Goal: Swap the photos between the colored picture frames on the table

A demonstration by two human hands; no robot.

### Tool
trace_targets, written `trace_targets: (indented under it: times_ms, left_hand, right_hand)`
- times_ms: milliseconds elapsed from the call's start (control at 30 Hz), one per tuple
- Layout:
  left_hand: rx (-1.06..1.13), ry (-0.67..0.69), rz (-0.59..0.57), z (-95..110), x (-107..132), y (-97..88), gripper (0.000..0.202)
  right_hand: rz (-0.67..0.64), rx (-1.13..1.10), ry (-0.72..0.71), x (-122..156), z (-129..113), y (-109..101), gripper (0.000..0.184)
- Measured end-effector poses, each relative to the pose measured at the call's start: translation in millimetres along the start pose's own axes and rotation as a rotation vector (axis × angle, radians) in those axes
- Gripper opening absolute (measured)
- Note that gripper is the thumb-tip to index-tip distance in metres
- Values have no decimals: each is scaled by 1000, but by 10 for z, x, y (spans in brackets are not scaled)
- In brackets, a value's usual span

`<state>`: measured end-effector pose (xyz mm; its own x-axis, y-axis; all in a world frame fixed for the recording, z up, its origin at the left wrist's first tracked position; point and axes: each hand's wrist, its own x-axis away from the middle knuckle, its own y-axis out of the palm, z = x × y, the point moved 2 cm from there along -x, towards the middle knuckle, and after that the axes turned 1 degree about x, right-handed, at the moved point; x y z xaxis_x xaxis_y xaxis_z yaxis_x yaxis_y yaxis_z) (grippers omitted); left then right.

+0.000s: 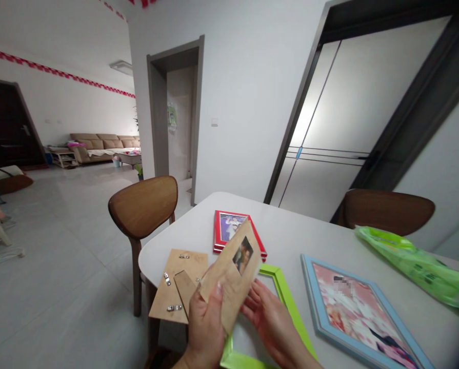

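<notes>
A brown paper envelope [231, 279] with a small picture on its front is held up, tilted, over the table. My left hand [208, 318] grips its lower left side, thumb pressed on the front. At the lower right edge is my right hand [270, 318], its fingers curled against the envelope and partly hidden behind it. Beneath both hands lies a lime-green picture frame [291, 302], its middle showing the bare table. To the left rests a brown backing board [162, 294] with metal clips and a stand flap, partly covered by my left hand.
Red picture frames [217, 228] are stacked behind the envelope. A light-blue picture frame [314, 302] with a pink picture lies at the right. Beyond it is a green plastic bag [417, 271]. Wooden chairs, one [146, 207] at the left, stand by the white table [291, 223].
</notes>
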<state>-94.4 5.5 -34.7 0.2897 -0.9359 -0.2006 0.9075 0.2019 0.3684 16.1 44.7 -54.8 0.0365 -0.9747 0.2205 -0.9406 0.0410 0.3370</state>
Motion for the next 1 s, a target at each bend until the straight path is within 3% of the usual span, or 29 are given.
trace_targets:
  times_ms: [100, 200, 333, 467, 667, 767, 867, 1000]
  left_hand:
    - [135, -118, -17, -139, 42, 59, 41]
    - [114, -171, -70, -265, 21, -13, 51]
    - [-346, -167, -210, -366, 13, -155, 48]
    - [-806, -20, -464, -416, 108, -180, 53]
    - [-1046, 150, -663, -442, 164, -168, 55]
    - [-1114, 163, -715, -408, 153, -152, 53]
    - [-1148, 171, -737, -375, 146, -118, 49]
    - [-1168, 179, -762, -358, 148, -115, 49]
  right_hand:
    - [24, -65, -54, -46, -39, -228, 46]
    - [89, 58, -4, -64, -192, -470, 52]
    - [100, 193, 120, -60, -328, -668, 59]
    - [4, 246, 118, -95, -308, -641, 64]
    - [-29, 408, 48, -233, -184, -633, 58]
    - [-20, 665, -107, -306, -181, -700, 47]
    - [49, 1117, -293, -341, -219, -748, 36]
    - [159, 1647, -310, -330, -215, -771, 28]
